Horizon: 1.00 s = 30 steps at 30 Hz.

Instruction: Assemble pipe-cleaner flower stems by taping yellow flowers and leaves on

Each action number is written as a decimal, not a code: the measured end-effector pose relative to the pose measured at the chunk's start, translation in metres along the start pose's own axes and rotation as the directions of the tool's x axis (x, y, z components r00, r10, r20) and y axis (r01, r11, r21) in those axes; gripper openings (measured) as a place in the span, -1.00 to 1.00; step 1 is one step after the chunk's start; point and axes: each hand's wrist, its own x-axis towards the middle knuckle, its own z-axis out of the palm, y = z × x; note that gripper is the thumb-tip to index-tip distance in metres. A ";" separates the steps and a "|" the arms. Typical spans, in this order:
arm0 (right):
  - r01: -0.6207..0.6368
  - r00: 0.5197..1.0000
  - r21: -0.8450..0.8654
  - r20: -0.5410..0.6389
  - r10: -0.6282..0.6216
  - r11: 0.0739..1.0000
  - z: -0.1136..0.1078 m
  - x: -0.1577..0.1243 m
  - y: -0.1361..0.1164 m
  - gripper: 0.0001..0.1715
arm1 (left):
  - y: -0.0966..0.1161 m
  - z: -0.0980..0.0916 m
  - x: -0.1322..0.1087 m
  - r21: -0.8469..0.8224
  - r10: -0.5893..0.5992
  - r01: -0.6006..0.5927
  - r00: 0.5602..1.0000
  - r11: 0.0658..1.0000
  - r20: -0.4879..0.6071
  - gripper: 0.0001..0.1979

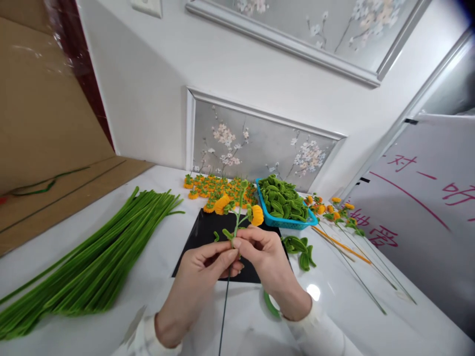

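Both hands meet over a black mat [193, 247], pinching the stem of a pipe-cleaner flower [257, 215] with orange blooms and a green bud on top. My left hand [200, 282] is closed on the stem from the left, thumb and forefinger together. From the right, my right hand [270, 262] is closed at the same spot, its thumb over the stem. A small green leaf piece [227, 234] sticks out just above the fingertips. Below the hands the thin dark stem wire [224, 316] runs down toward me. What else the curled fingers cover is hidden.
At left lies a large bundle of green pipe cleaners [107, 262]. Behind the mat are many small orange flower heads [208, 185]. A blue basket [293, 222] holds green leaves, with loose leaves [305, 257] in front. Finished-looking stems [356, 267] lie right, near green tape [271, 305].
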 end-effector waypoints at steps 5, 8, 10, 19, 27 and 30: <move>0.056 0.997 -0.091 -0.048 -0.060 0.994 -0.002 0.001 0.000 -0.81 | -0.001 0.000 -0.001 -0.095 -0.044 0.049 0.997 0.994 0.061 -0.75; 0.048 0.998 -0.073 -0.034 -0.051 0.996 0.001 0.001 0.001 -0.77 | -0.002 0.002 -0.001 -0.217 -0.055 0.073 0.995 0.973 0.085 -0.70; 0.035 0.999 -0.039 -0.037 -0.037 0.999 0.004 0.001 0.002 -0.77 | -0.002 0.002 -0.002 -0.283 -0.072 0.097 0.993 0.954 0.097 -0.69; -0.179 0.981 0.326 0.126 0.145 0.928 0.008 0.001 0.008 -0.75 | -0.004 -0.007 -0.002 -0.445 -0.140 0.247 0.955 0.861 0.261 -0.67; -0.235 0.969 0.431 0.032 0.245 0.871 0.013 -0.002 0.006 -0.75 | -0.003 -0.007 -0.002 -0.472 -0.137 0.265 0.948 0.841 0.287 -0.67; -0.226 0.969 0.430 0.008 0.247 0.874 0.014 -0.004 0.003 -0.76 | -0.004 -0.006 -0.002 -0.452 -0.122 0.239 0.955 0.859 0.271 -0.66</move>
